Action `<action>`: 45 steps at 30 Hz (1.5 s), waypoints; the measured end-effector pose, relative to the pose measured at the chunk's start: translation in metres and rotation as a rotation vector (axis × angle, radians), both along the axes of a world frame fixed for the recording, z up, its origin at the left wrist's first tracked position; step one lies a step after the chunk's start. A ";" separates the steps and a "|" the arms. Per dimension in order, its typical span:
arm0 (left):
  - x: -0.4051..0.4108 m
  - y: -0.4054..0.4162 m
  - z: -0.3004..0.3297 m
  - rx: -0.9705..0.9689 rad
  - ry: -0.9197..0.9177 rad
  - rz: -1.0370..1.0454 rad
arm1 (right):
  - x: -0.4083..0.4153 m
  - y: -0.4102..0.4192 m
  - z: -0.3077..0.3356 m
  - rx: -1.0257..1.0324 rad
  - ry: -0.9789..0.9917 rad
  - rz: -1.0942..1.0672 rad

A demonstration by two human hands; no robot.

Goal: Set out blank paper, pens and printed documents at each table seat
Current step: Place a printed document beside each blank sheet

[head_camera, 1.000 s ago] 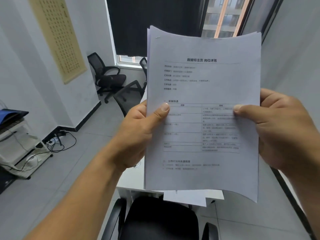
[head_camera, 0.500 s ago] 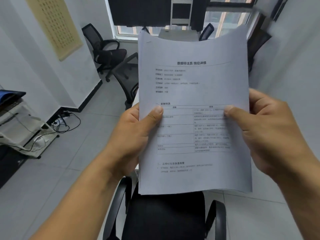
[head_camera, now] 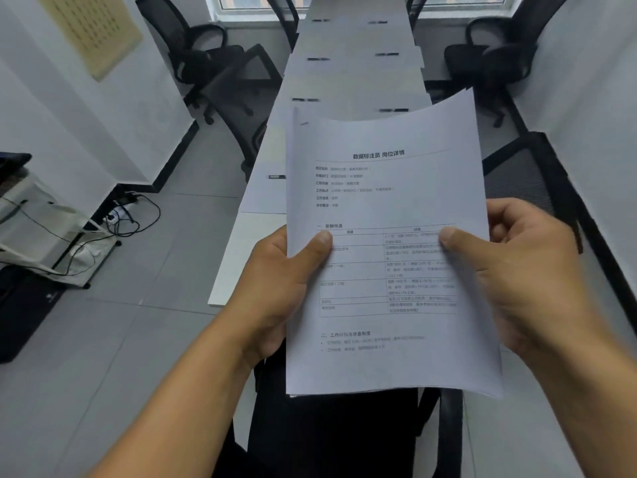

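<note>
A long, narrow white tabletop (head_camera: 241, 257) runs away toward the window. Blank white paper sheets (head_camera: 351, 69) lie at each seat along both sides, a dark pen (head_camera: 305, 99) on each.

The stack of printed documents (head_camera: 386, 201) is held up in front of the long table (head_camera: 355, 81), hiding its near middle part. The left hand (head_camera: 275, 291) grips the stack's left edge, the right hand (head_camera: 517, 277) its right edge, thumbs on top of the front page. Below the stack stands an office chair (head_camera: 331, 436) at the table's near end. Pens (head_camera: 319, 59) lie in two rows along the table, left and right. More chairs (head_camera: 193, 53) flank both sides. A scroll (head_camera: 93, 29) hangs on the left wall; cables (head_camera: 134, 215) lie on the floor beneath.
</note>
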State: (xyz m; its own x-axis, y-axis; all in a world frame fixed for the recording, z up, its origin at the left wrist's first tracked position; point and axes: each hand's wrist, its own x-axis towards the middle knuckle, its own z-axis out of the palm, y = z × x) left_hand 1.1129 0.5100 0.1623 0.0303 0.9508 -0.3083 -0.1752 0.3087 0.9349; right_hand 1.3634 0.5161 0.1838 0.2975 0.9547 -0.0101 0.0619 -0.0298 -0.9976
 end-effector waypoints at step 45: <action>-0.009 0.025 -0.172 -0.316 -0.071 -0.056 | 0.013 0.025 -0.193 -0.372 0.153 -0.016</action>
